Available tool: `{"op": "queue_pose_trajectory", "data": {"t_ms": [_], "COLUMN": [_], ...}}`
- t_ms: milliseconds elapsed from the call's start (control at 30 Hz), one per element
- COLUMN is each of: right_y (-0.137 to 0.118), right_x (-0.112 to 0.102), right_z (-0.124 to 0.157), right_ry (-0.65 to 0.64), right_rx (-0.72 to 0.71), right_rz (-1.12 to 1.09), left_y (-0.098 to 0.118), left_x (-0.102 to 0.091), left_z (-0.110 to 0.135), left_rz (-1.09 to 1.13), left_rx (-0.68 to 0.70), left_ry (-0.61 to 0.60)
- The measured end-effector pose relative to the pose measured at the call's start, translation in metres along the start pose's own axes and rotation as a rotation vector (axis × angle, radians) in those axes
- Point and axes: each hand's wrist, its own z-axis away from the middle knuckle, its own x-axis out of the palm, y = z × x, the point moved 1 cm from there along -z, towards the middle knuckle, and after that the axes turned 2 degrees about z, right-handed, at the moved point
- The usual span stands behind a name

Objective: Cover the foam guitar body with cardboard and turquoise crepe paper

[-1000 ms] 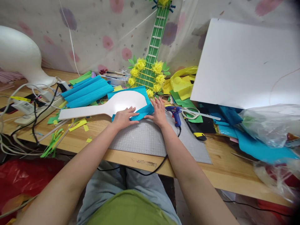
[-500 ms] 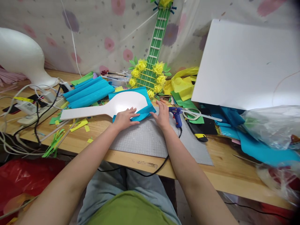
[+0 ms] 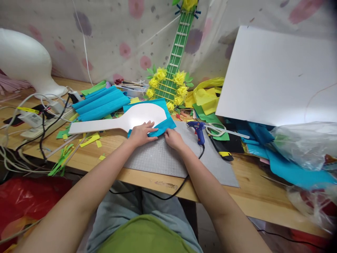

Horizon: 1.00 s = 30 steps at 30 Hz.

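Note:
A white guitar-shaped board (image 3: 143, 114) lies flat on a sheet of blue crepe paper (image 3: 164, 127), whose near edge is folded up over the board's rounded end. My left hand (image 3: 142, 134) rests with fingers spread on the board and the folded paper. At the fold's near right edge, my right hand (image 3: 174, 138) has its fingers closed on the blue paper. Both sit above a grey cutting mat (image 3: 155, 160). A blue glue gun (image 3: 198, 132) lies just right of my right hand.
A green toy guitar with yellow paper flowers (image 3: 168, 82) leans at the back. Blue paper rolls (image 3: 102, 105) and a power strip (image 3: 47, 126) lie left. A black-and-yellow cutter (image 3: 223, 153), a white board (image 3: 273, 77) and plastic bags (image 3: 305, 144) are at right.
My right hand has moved down and left from the paper's right corner to its near edge, and its fingers have closed. My left hand stays in place.

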Motion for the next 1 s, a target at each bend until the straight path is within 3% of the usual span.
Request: {"op": "queue_pose_trajectory", "data": {"t_ms": [167,600,800,1000], "right_y": [0.005,0.006,0.006,0.019], "right_x": [0.0,0.0,-0.005,-0.008], "right_z": [-0.002,-0.007,-0.01,-0.011], "right_ry": [0.009,0.084,0.032,0.105], "right_rx": [-0.029,0.084,0.023,0.09], "right_rz": [-0.033,0.013,0.073,-0.054], "left_y": [0.0,-0.001,-0.001,-0.004], "left_x": [0.0,0.001,0.0,0.0], "left_z": [-0.001,-0.001,-0.002,0.004], "left_rz": [-0.002,-0.012,-0.041,0.002], "left_rx": [0.0,0.018,0.036,0.049], "left_ry": [-0.011,-0.016,-0.04,-0.059]}}
